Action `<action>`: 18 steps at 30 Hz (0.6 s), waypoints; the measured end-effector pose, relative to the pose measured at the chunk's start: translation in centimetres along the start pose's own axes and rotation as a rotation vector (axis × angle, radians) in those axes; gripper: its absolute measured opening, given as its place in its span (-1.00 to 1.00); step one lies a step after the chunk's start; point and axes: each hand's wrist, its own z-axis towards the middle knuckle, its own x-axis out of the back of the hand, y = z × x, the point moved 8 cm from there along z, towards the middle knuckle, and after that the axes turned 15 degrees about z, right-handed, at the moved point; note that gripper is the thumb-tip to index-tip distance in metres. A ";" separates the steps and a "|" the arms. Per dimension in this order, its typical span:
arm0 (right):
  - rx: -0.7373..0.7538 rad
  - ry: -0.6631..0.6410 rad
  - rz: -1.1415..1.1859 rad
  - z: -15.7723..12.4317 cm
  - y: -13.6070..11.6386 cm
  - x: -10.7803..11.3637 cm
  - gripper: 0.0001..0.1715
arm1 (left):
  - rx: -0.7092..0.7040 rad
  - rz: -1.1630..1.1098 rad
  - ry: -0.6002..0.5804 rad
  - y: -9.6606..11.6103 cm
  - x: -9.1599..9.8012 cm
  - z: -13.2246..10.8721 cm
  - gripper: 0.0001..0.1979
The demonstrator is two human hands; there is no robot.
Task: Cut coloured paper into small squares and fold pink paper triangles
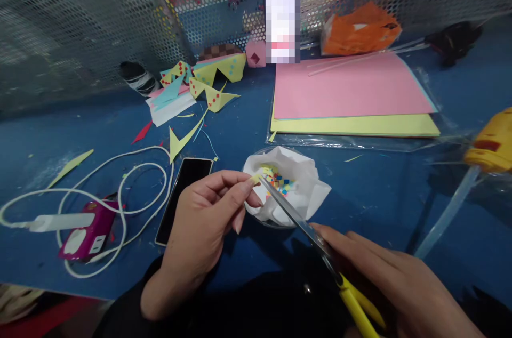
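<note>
Toward the left edge of the blue tabletop point(232, 141), a magenta charger point(90, 239) lies among loops of white cable point(18, 225), and a dark-screened phone point(172, 215) rests flat beside it, both probably set aside to leave the middle free. Farther back, folded yellow pieces point(216, 98) dotted with red and blue lean together, apparently out of the way.

Next comes the left hand point(204, 220), thumb and forefinger pinching a yellow paper strip point(256, 178) so that only its end peeks out; such a short grip likely keeps the thin paper from bending. The strip hangs over the near-left rim of a bowl point(288, 226), a position that seems chosen so loose bits land inside. White paper point(316, 188) lines the bowl, perhaps to make them easy to gather. The right hand point(392, 274) grasps scissors point(296, 215), its fingers extended along them, which probably steadies the aim; the tips meet the strip, though whether the blades are slightly parted is too fine to tell. Behind, pink and yellow sheets point(348, 87) lie stacked; a yellow tool point(490, 141) sits at far right.

As for looks, the strip is pale, narrow and matte; the paper bits point(276, 180) are tiny, angular and mixed: yellow, blue, orange. The scissors have slim grey blades and yellow handles.
</note>
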 end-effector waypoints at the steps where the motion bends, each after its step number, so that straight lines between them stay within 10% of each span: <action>1: 0.017 0.001 -0.005 0.0 0.0 -0.1 -0.30 | -0.004 -0.003 0.004 0.1 0.0 0.0 -0.90; 18: -0.062 -0.060 0.017 0.1 0.4 -0.3 -0.36 | 0.019 0.051 -0.079 -0.6 -0.6 -0.2 -0.89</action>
